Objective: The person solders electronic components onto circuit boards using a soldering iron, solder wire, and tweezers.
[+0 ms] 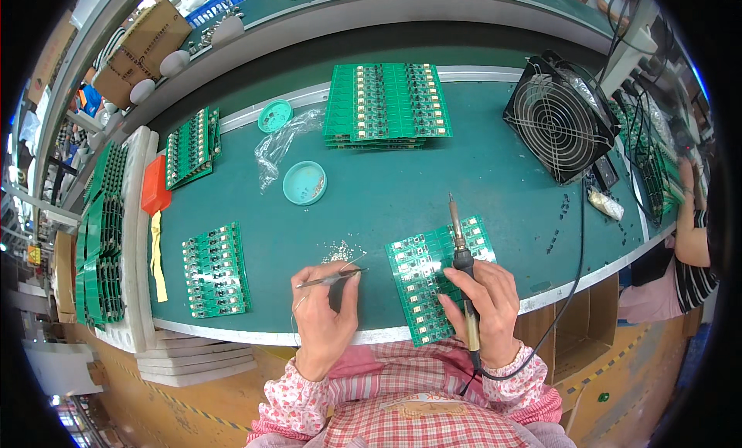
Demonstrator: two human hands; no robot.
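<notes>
My right hand (495,305) grips a soldering iron (463,260) like a pen, its metal tip pointing away from me. Under it lies a green circuit board panel (410,272) with rows of small white and black parts, tilted at the bench's front edge. My left hand (321,320) pinches a pair of metal tweezers (331,279), points toward the panel but apart from it. A thin wire, which looks like solder, also runs through the left fingers. Just beyond the tweezers, tiny pale components (342,252) are scattered on the green bench mat.
Another board panel (216,272) lies at left; stacked panels (386,104) stand at the back. Two turquoise dishes (304,183) (275,115) sit near crumpled plastic film (282,150). A black fan (560,119) stands at right, the iron's cord (581,239) nearby. A co-worker's arm (690,231) shows far right.
</notes>
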